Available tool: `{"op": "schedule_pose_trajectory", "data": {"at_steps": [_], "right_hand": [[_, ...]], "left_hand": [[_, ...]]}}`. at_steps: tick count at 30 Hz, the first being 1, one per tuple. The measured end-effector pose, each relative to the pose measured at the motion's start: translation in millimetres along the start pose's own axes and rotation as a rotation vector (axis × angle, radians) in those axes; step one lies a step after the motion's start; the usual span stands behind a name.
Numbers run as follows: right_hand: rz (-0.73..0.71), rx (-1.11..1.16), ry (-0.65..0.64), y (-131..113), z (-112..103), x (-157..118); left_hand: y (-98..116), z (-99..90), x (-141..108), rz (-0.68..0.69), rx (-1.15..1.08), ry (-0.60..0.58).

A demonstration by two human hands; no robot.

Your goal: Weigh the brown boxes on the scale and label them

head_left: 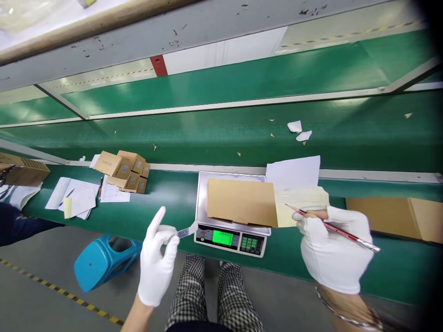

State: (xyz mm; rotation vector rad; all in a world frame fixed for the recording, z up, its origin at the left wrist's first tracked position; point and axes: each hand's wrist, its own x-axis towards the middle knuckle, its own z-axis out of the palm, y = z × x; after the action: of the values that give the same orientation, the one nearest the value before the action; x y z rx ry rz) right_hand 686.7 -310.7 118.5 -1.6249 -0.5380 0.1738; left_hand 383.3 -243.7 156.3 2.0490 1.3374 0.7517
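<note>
My left hand (157, 260), in a white glove, is to the left of the scale. Its index finger points up, while the thumb and another finger close on one end of a small printed label (183, 233). My right hand (334, 249), also gloved, grips a slim red pen (341, 230) whose tip points left over a pale yellow form (301, 203). Between the hands, a closed brown cardboard box (242, 201) lies on the metal pan of a digital scale (216, 238). The scale's display glows green, its digits too blurred to read.
A white sheet (294, 171) lies behind the form. An open carton (380, 214) is at the right. Several small boxes (129, 170) are stacked left, near papers (81, 198). A blue stool (100, 265) stands below the bench. Another person's arm (17, 226) shows at far left.
</note>
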Motion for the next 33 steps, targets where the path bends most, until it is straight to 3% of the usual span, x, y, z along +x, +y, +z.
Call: {"op": "schedule_pose_trajectory", "data": {"at_steps": [6, 13, 25, 33], "right_hand": [[-0.059, 0.029, -0.060, -1, 0, -3], [0.048, -0.015, -0.077, 5, 3, -8], [0.000, -0.010, -0.088, 5, 13, -5], [0.006, -0.081, -0.237, 12, 24, -12]], "left_hand": [[2, -0.2, -3, 0.012, 0.003, -0.008], [-2, -1.1, -4, 0.015, 0.018, -0.009], [-4, -1.5, -1, -0.023, 0.039, -0.009], [-6, 6.1, -2, -0.056, 0.040, -0.028]]}}
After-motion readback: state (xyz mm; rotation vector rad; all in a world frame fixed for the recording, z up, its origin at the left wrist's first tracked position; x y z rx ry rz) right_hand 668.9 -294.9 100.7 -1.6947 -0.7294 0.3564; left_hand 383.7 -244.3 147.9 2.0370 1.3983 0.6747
